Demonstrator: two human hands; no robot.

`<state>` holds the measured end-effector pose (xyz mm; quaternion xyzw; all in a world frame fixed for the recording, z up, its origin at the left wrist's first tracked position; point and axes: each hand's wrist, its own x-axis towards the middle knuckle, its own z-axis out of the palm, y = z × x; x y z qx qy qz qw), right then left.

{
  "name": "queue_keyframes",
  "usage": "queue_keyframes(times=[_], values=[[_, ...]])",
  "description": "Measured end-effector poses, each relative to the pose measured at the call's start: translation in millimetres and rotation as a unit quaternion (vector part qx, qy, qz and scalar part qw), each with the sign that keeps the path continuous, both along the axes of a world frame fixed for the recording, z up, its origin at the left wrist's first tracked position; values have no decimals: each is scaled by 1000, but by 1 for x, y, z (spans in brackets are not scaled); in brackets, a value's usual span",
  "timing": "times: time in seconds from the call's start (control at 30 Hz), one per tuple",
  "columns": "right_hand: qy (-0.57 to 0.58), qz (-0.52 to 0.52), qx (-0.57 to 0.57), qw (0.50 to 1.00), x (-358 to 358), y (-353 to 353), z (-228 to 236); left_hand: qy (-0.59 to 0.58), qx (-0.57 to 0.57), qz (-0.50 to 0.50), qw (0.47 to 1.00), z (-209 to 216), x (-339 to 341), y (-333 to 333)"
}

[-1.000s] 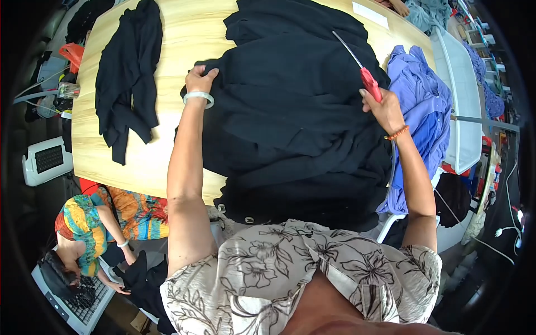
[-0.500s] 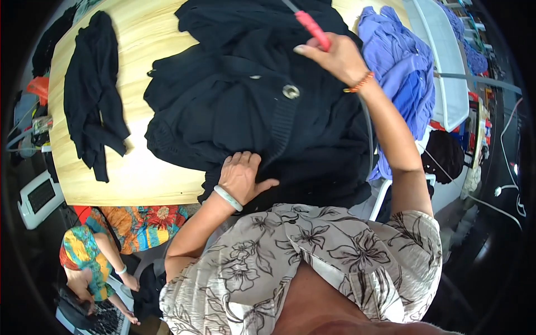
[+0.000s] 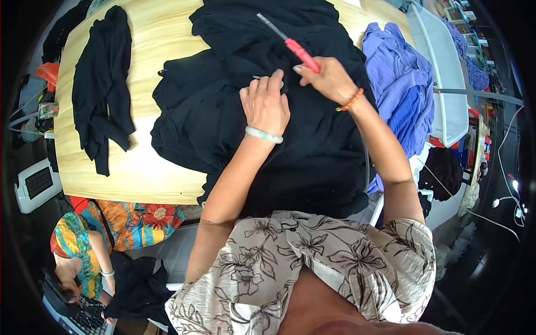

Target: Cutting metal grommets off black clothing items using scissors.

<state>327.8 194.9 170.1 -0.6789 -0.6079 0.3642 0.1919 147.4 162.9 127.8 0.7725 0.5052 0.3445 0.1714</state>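
Observation:
A large pile of black knit clothing (image 3: 312,151) covers the middle of the table in front of me. My left hand (image 3: 266,103) is on the upper part of it, fingers bent down into the black garment (image 3: 231,70) with the thumb close alongside. A small pale, shiny spot shows beside my index finger; my hand hides most of what is there. My right hand (image 3: 330,81) is wrapped around the red handle of a tool with a slim metal shaft (image 3: 301,54). Its shaft points up and left over the black cloth, apart from my left hand.
Another black garment (image 3: 103,95) lies at the table's left (image 3: 148,151). Purple clothing (image 3: 393,72) is heaped at the right, beside a white plastic bin (image 3: 446,111). At lower left, another person (image 3: 84,257) handles dark cloth. A white cable (image 3: 480,206) hangs at the right.
My left hand has moved up the black clothing from its near edge. My right hand has come down and left with the red-handled tool. The metal button seen earlier is now mostly hidden.

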Motion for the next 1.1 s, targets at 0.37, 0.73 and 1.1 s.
queue_keyframes(times=[0.37,0.73,1.1], values=[[-277,63,82,955,-10,-5,14,-84,-98,-545,828,32,9,-140],[-307,-135,-22,942,88,-16,-63,-59,-232,-543,805,40,-54,-127],[69,-279,210,935,200,-80,78,21,229,-43,972,72,-123,-13]])
